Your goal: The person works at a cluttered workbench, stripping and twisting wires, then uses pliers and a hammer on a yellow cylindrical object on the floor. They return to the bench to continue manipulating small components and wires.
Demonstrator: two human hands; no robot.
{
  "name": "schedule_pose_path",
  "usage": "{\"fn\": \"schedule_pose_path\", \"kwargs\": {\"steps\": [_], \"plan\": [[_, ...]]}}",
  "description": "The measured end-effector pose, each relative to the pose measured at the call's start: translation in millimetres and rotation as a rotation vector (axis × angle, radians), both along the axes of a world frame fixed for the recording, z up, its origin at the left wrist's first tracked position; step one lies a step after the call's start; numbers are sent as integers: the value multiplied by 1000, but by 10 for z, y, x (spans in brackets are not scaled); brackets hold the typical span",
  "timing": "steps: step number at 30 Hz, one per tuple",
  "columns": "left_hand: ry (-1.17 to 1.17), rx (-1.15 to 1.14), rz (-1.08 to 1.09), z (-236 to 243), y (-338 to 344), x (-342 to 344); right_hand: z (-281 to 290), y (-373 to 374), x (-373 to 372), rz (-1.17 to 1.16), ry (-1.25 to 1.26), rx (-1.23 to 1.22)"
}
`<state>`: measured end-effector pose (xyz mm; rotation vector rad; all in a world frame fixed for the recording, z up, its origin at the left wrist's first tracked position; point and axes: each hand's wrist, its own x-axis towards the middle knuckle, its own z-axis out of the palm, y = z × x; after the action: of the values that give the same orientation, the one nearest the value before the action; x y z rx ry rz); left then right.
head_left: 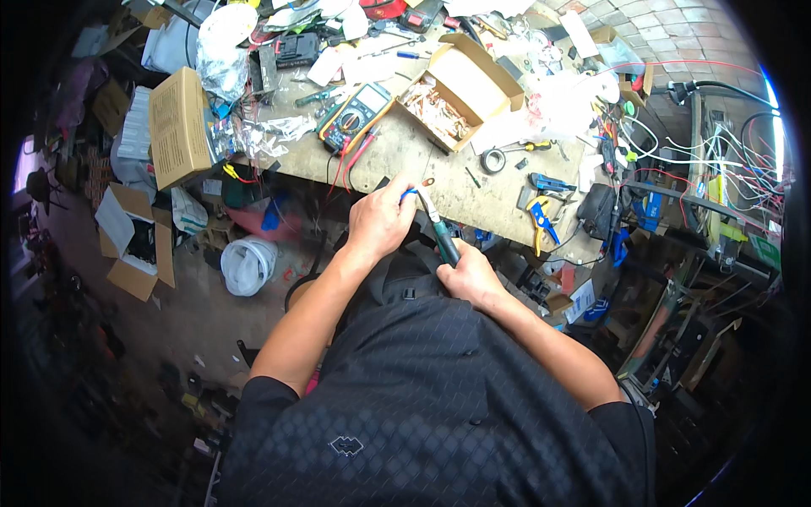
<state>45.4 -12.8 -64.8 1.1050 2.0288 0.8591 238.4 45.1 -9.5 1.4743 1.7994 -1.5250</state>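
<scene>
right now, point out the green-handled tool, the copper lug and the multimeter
Green-handled tool (pixel 441 233): head view, on the green part of its handle.
Copper lug (pixel 429 182): head view, on its flat end.
Multimeter (pixel 353 120): head view, on its front face, around the dial.

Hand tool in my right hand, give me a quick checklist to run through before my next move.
1. Right hand closed around the handle of the hand tool: ok.
2. Left hand steadying the small blue piece at its fingertips: ok.
3. Copper-coloured lug seated squarely at the tool's head: cannot tell, too small to see.
4. Box of copper-coloured parts open on the bench: ok.
5. Bench free of loose items: not ok; the multimeter, tape roll and blue-and-yellow tool lie on it.
</scene>
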Motion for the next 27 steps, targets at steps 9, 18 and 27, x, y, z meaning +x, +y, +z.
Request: {"fn": "schedule_pose_path", "kwargs": {"steps": [9, 18, 27], "plan": [[-516, 71, 121, -93, 52, -259, 306, 315, 13, -110, 270, -271], [-911, 1, 155, 235, -4, -330, -15, 162, 313, 44, 421, -46], [-889, 59, 218, 230, -85, -72, 99, 104, 394, 175, 307, 165]]}}
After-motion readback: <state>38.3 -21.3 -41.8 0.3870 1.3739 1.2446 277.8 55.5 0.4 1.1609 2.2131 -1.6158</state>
